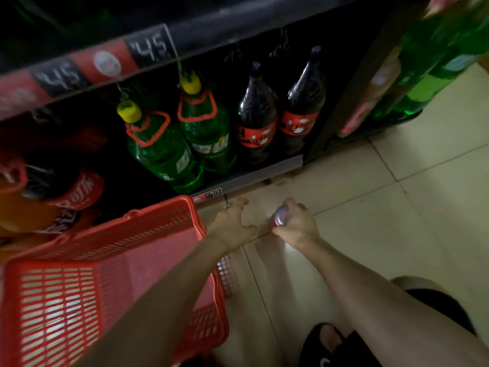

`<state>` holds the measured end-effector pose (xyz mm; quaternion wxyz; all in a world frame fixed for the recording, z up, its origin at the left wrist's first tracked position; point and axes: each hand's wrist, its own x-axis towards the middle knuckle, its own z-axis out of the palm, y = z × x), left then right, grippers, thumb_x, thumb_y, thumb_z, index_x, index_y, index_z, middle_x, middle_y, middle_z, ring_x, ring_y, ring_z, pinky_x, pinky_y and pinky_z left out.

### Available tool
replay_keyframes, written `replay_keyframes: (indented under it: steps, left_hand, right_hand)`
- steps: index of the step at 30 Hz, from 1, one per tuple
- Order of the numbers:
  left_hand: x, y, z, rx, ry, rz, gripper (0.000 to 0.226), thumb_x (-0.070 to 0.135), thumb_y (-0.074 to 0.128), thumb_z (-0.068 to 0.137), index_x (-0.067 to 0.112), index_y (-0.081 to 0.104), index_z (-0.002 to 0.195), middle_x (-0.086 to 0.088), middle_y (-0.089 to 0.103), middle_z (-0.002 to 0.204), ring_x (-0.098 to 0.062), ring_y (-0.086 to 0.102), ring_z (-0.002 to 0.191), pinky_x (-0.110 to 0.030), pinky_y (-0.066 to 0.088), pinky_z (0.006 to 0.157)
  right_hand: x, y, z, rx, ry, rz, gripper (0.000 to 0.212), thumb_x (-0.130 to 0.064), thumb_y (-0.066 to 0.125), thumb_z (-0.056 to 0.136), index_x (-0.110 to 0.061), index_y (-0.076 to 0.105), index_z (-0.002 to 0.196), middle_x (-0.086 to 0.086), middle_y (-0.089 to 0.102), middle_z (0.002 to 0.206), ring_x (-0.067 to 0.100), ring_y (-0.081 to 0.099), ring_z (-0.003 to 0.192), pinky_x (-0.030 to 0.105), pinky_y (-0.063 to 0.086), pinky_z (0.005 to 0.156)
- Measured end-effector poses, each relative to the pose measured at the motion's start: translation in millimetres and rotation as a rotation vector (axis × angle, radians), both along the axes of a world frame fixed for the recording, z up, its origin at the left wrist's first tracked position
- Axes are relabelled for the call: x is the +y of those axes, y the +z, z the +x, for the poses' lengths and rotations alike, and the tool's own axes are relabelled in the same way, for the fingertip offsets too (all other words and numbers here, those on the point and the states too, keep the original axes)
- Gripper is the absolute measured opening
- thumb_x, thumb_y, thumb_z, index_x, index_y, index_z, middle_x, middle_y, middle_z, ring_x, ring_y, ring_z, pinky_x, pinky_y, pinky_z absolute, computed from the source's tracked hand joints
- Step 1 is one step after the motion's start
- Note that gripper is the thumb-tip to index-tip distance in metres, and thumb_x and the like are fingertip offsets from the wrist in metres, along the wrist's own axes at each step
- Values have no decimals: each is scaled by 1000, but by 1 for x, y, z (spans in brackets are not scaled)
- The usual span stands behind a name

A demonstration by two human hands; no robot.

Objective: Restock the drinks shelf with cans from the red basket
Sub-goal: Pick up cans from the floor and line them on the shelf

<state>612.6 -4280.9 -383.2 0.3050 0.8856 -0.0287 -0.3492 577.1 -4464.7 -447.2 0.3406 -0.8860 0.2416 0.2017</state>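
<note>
The red basket [87, 263] stands on the floor at the lower left, and I see no cans inside it. My right hand [296, 225] grips a red can [278, 218] with a silver top, held just above the floor tiles in front of the bottom shelf. My left hand [234, 223] hovers beside it with fingers loosely curled, holding nothing, just right of the basket's far corner. The drinks shelf [264, 174] runs across the upper half of the view.
On the bottom shelf stand two green bottles [164, 152] with yellow caps and two dark cola bottles [255, 123]. More green bottles [436, 64] fill a rack at the upper right. Orange and red packs lie at the left. My foot in a black slipper [328, 345] is below.
</note>
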Motion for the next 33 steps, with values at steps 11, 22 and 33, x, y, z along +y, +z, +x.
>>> replay_keyframes:
  steps: [11,22,33]
  left_hand:
    - [63,435,14,-205,152,-157,58,17,79,88,16,55,140,4,63,126,-18,66,116,-29,53,99]
    - [207,892,10,-836,248,-207,29,17,73,94,23,65,121,11,70,117,2,66,108,-16,53,93]
    - [425,1119,-43,-1461,257,-17,22,7,74,88,19,67,105,9,69,96,-3,66,76,-26,57,79]
  right_hand:
    - [41,492,38,-406,-31,383,54,-22,86,51,-28,62,99,-6,67,100,14,65,90,30,53,77]
    - [182,967,71,-770,338,710,58,-4,89,67,-16,55,112,-4,67,102,-2,64,81,13,51,68]
    - [368,1192,27,-1159,475,745,40,-19,88,76,-12,69,110,-3,74,90,2,67,77,16,51,66]
